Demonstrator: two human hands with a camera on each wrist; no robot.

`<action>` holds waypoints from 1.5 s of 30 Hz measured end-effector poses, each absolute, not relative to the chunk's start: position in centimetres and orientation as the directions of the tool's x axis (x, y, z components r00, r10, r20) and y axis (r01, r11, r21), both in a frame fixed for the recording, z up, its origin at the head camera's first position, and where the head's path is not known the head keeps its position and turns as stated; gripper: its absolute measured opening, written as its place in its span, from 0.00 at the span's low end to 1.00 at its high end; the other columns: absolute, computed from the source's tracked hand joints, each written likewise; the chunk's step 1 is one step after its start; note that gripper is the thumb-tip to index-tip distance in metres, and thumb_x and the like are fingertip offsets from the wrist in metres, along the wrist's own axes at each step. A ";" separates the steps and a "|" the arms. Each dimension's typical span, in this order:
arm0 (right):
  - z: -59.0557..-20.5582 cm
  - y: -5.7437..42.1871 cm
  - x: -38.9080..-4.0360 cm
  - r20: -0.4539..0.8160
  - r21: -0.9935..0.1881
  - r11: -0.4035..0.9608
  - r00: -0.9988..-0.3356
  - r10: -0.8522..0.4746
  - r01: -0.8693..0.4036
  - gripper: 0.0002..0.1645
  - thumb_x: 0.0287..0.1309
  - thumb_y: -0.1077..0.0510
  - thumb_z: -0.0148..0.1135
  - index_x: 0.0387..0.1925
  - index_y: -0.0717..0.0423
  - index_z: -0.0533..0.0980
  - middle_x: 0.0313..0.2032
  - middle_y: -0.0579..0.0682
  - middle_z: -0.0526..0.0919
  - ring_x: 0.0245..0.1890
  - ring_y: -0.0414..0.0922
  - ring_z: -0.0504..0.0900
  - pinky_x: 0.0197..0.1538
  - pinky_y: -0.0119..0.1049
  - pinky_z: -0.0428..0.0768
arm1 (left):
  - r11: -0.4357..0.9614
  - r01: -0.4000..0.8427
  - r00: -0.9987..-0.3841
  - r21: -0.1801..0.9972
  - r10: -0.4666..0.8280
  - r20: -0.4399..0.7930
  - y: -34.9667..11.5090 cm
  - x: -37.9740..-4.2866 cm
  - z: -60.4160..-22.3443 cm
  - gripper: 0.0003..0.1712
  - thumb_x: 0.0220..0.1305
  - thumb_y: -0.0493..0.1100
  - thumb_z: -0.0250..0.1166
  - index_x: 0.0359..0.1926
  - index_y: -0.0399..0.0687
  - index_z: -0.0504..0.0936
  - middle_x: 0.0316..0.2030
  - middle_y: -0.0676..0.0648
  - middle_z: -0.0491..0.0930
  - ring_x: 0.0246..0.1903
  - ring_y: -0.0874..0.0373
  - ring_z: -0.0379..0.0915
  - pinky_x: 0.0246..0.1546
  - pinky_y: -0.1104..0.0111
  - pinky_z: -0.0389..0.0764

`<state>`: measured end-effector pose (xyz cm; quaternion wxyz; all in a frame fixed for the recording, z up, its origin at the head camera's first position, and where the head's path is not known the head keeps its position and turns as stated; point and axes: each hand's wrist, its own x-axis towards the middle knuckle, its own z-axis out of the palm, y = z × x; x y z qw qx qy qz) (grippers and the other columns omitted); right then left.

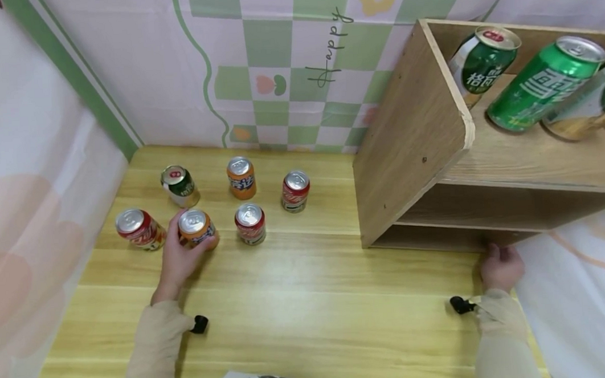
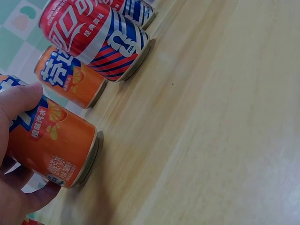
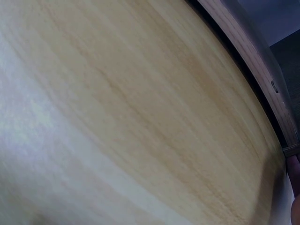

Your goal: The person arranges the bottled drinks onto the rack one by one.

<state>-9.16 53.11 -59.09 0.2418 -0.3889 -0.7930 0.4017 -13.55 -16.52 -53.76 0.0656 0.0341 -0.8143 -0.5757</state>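
My left hand point(image 1: 182, 252) grips a small orange soda can point(image 2: 56, 136), thumb on one side and fingers curled round the other. Its base is close over the wooden table. Just left of that hand is a red cola can point(image 1: 142, 230), and behind it a green, white and gold can point(image 1: 180, 187). Another orange soda can point(image 1: 242, 179) and two more red cola cans, one nearer point(image 1: 250, 225) and one farther right point(image 1: 296, 192), stand upright to its right. My right hand point(image 1: 501, 267) holds the lower front corner of a wooden shelf point(image 1: 407, 132), its fingertips partly hidden.
The shelf stands on the right of the table point(image 1: 288, 309). On its upper board are a green can point(image 1: 543, 85) between two green, white and gold cans, one left point(image 1: 486, 62) and one right point(image 1: 585, 105). A patterned cloth point(image 1: 269, 48) hangs behind the table.
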 end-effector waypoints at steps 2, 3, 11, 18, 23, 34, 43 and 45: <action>-59.2 53.1 -9.2 0.080 -0.820 0.385 -0.583 0.809 0.423 0.26 0.74 0.52 0.52 0.63 0.66 0.75 0.57 0.59 0.81 0.55 0.41 0.77 0.65 0.31 0.72 | 0.334 0.020 -0.990 0.942 -0.126 0.065 -16.6 -13.5 -53.8 0.53 0.57 0.37 0.77 0.78 0.45 0.56 0.71 0.34 0.64 0.70 0.37 0.60 0.69 0.42 0.64; -59.2 53.1 -9.1 0.088 -0.817 0.395 -0.586 0.806 0.420 0.26 0.75 0.52 0.52 0.62 0.67 0.76 0.57 0.60 0.80 0.55 0.43 0.77 0.65 0.32 0.72 | 0.332 0.021 -0.990 0.943 -0.124 0.065 -16.6 -13.5 -53.8 0.53 0.57 0.37 0.77 0.78 0.46 0.56 0.71 0.35 0.64 0.70 0.37 0.60 0.69 0.42 0.63; -59.3 53.1 -9.0 0.131 -0.809 0.426 -0.583 0.802 0.404 0.23 0.73 0.52 0.55 0.57 0.68 0.78 0.38 0.35 0.79 0.42 0.29 0.72 0.60 0.28 0.73 | 0.338 0.015 -0.990 0.941 -0.127 0.061 -16.8 -13.4 -54.0 0.53 0.57 0.38 0.78 0.78 0.46 0.56 0.71 0.35 0.64 0.70 0.37 0.60 0.69 0.42 0.63; -59.1 52.9 -8.9 0.107 -0.812 0.412 -0.589 0.801 0.413 0.25 0.74 0.52 0.53 0.60 0.68 0.77 0.40 0.38 0.79 0.45 0.33 0.74 0.62 0.31 0.73 | 0.341 0.014 -0.991 0.940 -0.121 0.058 -16.9 -13.3 -54.1 0.54 0.57 0.38 0.78 0.78 0.45 0.56 0.71 0.34 0.63 0.70 0.36 0.60 0.69 0.41 0.63; -58.9 52.7 -8.9 0.084 -0.829 0.384 -0.588 0.804 0.406 0.26 0.74 0.52 0.53 0.62 0.68 0.75 0.42 0.40 0.78 0.46 0.34 0.75 0.63 0.32 0.73 | 0.346 0.001 -0.993 0.938 -0.113 0.043 -17.1 -13.5 -54.0 0.54 0.58 0.40 0.77 0.78 0.47 0.55 0.72 0.35 0.63 0.70 0.37 0.60 0.69 0.42 0.63; -59.2 52.9 -9.0 0.092 -0.823 0.392 -0.586 0.805 0.410 0.25 0.74 0.52 0.53 0.60 0.67 0.76 0.36 0.30 0.74 0.41 0.29 0.71 0.62 0.33 0.74 | 0.334 -0.012 -0.995 0.942 -0.100 0.023 -17.1 -13.7 -53.8 0.55 0.59 0.41 0.77 0.79 0.47 0.53 0.73 0.36 0.61 0.71 0.37 0.58 0.69 0.41 0.63; -58.6 52.7 -8.8 0.092 -0.785 0.429 -0.601 0.794 0.447 0.26 0.75 0.50 0.52 0.59 0.68 0.77 0.41 0.46 0.77 0.37 0.27 0.66 0.59 0.35 0.74 | 0.328 0.029 -0.994 0.944 -0.088 0.061 -17.2 -14.2 -54.3 0.54 0.57 0.37 0.77 0.78 0.47 0.55 0.71 0.36 0.63 0.70 0.37 0.59 0.69 0.40 0.62; -58.5 52.7 -8.8 0.083 -0.783 0.425 -0.602 0.795 0.454 0.27 0.75 0.50 0.51 0.60 0.68 0.76 0.45 0.53 0.78 0.39 0.28 0.68 0.62 0.38 0.74 | 0.332 0.029 -0.994 0.943 -0.089 0.062 -17.1 -14.2 -54.3 0.54 0.57 0.37 0.77 0.78 0.47 0.56 0.71 0.36 0.64 0.70 0.37 0.59 0.69 0.41 0.63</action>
